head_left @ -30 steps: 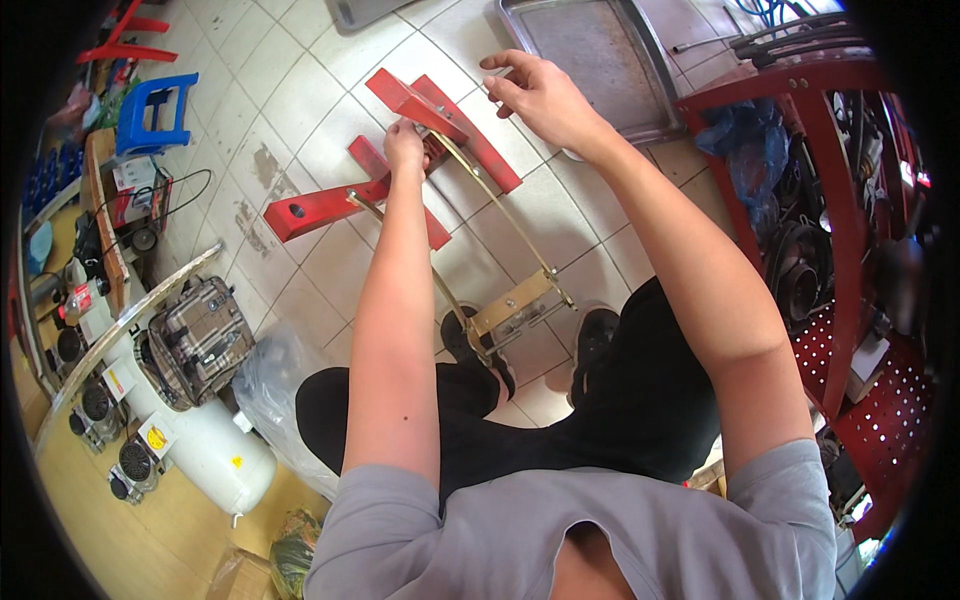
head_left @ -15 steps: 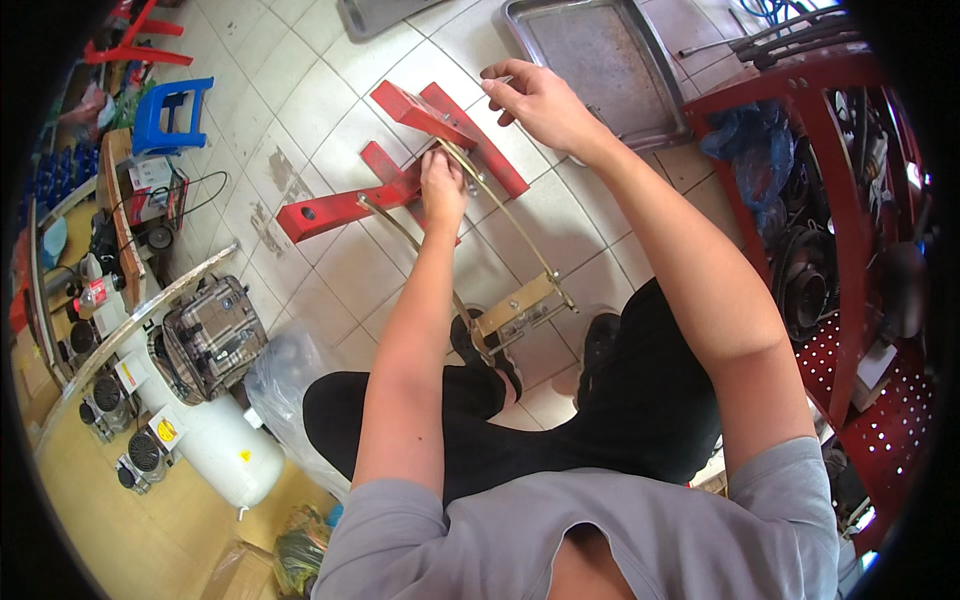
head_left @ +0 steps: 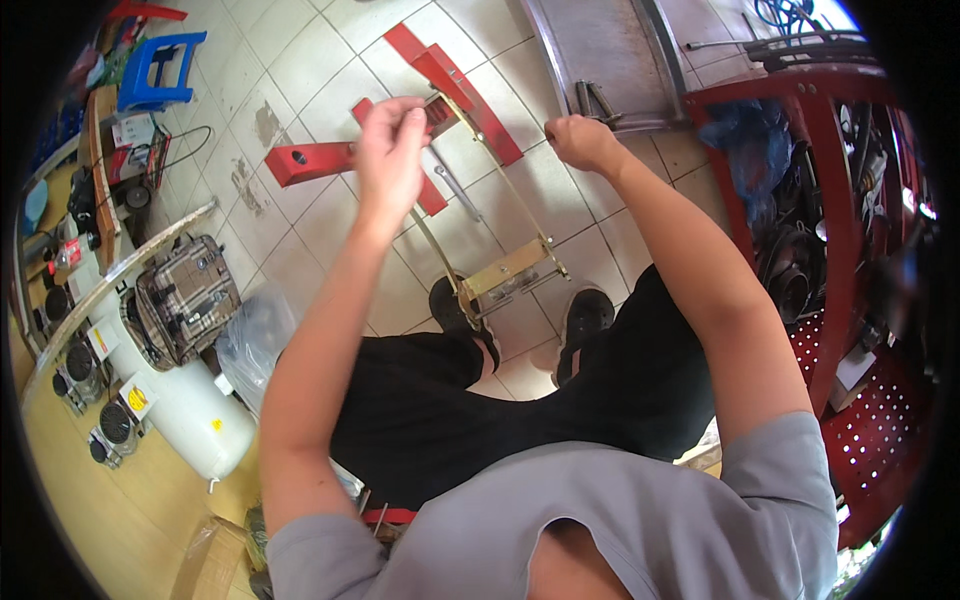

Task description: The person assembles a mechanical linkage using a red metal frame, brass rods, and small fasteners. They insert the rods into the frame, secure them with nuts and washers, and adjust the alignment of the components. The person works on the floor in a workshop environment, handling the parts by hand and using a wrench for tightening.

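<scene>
Left hand (head_left: pixel 391 155), red frame (head_left: pixel 478 100) beneath, perhaps touching

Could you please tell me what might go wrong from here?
The wrench on the tiles could be kicked or stepped on. The left shoe, close to the brass-coloured crossbar, might catch on it. The left hand, close to the red frame, could perhaps be pinched if the frame shifts.

Red stand (head_left: pixel 453 76) partly behind left hand (head_left: pixel 391 152)
</scene>
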A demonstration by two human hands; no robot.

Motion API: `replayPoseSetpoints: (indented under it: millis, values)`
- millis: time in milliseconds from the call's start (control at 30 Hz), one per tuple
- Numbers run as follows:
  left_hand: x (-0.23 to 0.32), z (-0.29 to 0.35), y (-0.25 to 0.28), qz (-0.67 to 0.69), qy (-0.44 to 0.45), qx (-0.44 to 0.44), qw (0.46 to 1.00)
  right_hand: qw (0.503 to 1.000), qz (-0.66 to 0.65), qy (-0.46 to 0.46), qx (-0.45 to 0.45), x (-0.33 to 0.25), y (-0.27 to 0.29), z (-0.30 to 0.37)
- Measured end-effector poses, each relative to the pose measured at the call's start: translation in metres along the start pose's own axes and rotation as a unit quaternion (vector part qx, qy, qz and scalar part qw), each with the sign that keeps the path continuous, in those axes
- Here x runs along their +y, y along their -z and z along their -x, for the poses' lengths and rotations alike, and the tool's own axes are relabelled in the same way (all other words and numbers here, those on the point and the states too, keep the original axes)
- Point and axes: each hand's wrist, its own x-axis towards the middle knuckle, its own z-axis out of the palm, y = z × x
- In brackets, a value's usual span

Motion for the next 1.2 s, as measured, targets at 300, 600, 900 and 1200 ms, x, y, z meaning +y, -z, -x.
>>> replayPoseSetpoints:
  millis: [300,600,900,1200]
  values:
    - [0.065,0.065,0.136,-0.136,-0.136,0.173,0.966,0.886,0.246,0.390,-0.051,-0.032,-0.097,-0.013]
    - [0.034,0.090,0.126,-0.186,-0.080,0.121,0.972,0.785,0.242,0.551,0.145,-0.058,-0.163,-0.038]
    - [0.054,0.076,0.126,0.012,-0.078,0.207,0.975,0.957,0.184,0.165,-0.154,0.022,-0.081,0.012]
    - [0.074,0.027,0.100,-0.082,-0.186,0.194,0.960,0.907,-0.345,0.108,0.217,-0.101,0.151,0.041]
